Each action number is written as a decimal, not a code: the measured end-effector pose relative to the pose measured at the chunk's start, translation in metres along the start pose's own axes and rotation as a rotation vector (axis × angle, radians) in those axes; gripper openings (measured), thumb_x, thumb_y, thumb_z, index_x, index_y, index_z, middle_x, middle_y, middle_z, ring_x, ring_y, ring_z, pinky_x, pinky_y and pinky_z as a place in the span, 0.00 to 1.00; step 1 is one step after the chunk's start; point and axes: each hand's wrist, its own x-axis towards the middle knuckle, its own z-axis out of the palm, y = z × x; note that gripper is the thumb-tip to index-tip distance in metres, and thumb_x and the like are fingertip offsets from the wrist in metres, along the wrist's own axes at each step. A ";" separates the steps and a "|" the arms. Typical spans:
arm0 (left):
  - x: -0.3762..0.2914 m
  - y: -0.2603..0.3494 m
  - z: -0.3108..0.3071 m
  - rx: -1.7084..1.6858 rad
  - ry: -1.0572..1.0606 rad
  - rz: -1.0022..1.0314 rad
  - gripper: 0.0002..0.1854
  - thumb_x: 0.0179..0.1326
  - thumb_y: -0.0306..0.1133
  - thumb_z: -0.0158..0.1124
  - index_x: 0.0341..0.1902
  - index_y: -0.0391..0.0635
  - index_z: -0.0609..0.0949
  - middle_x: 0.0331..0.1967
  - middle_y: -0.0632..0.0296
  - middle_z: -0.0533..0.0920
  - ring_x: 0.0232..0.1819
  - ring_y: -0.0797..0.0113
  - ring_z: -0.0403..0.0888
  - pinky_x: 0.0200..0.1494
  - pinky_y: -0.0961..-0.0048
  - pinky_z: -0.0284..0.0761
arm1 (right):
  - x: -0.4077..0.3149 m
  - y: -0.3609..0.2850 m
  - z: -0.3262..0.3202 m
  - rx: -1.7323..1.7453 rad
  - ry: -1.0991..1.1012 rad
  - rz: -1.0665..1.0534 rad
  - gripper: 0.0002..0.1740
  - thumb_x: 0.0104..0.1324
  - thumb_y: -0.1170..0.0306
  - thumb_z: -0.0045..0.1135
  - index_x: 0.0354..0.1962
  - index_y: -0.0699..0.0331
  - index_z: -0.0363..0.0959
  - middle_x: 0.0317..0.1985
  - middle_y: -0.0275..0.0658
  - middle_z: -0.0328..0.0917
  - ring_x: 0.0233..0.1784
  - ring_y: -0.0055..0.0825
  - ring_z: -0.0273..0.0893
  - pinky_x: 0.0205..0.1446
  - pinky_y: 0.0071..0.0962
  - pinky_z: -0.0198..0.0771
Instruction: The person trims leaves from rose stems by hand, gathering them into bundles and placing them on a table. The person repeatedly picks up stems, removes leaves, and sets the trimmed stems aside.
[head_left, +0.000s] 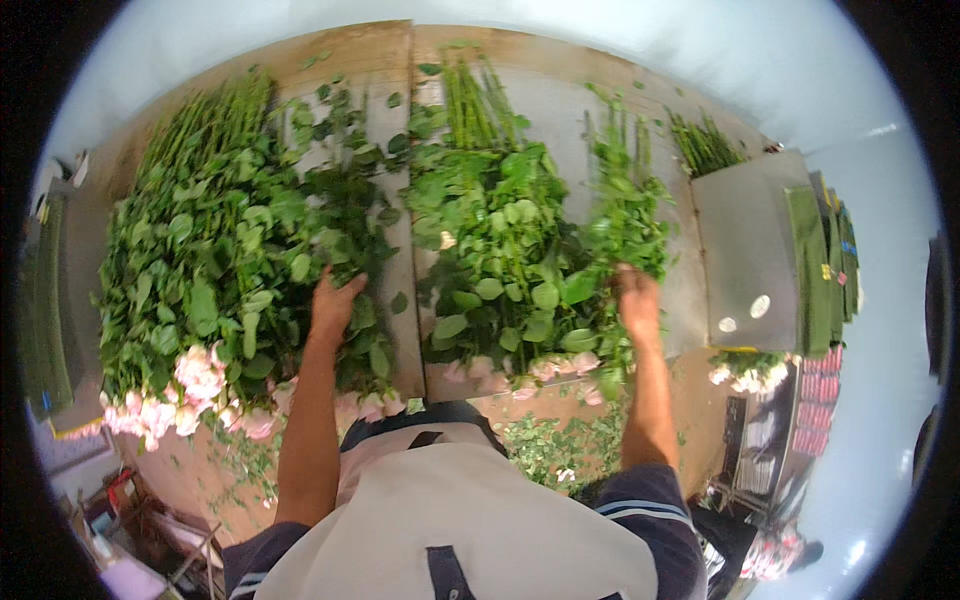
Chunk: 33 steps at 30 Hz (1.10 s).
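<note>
Leafy pink roses lie across a metal-topped table, cut stems pointing away and blossoms at the near edge. My left hand (335, 304) reaches into the right side of the large left pile (202, 247); leaves hide its fingertips, so its grip is unclear. On the right, my right hand (637, 296) is closed around a blurred, narrow bunch of rose stems (626, 217). Between my hands lies a middle pile of roses (502, 225). Pale pink blossoms (199, 375) hang over the near edge at left, and more blossoms (551, 367) show below the middle pile.
A seam (412, 225) divides the tabletop (585, 165). Upright metal panels (742, 247) with green padding (810, 270) stand at the right, and similar padding (45, 300) is at the left. Fallen leaves (562, 450) litter the floor. A shelf rack (765, 442) stands lower right.
</note>
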 end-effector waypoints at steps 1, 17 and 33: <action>0.007 -0.005 0.003 0.020 -0.019 -0.031 0.50 0.56 0.44 0.70 0.74 0.41 0.52 0.65 0.46 0.70 0.64 0.50 0.69 0.64 0.55 0.65 | 0.004 0.004 -0.010 -0.455 0.199 -0.069 0.21 0.72 0.60 0.46 0.51 0.71 0.72 0.40 0.50 0.81 0.46 0.35 0.79 0.47 0.34 0.73; 0.039 -0.047 0.045 0.281 0.086 0.135 0.41 0.63 0.36 0.62 0.74 0.49 0.51 0.35 0.46 0.81 0.30 0.46 0.78 0.30 0.45 0.71 | -0.011 -0.074 0.197 -0.557 -0.057 -0.248 0.21 0.56 0.60 0.60 0.44 0.64 0.73 0.44 0.49 0.78 0.39 0.52 0.80 0.44 0.46 0.75; 0.039 -0.038 0.026 0.044 -0.011 0.088 0.44 0.57 0.39 0.69 0.72 0.42 0.55 0.64 0.47 0.68 0.61 0.49 0.71 0.61 0.55 0.69 | -0.050 -0.093 0.159 -0.245 0.087 -0.359 0.18 0.58 0.63 0.58 0.45 0.62 0.78 0.34 0.51 0.81 0.38 0.52 0.80 0.43 0.42 0.75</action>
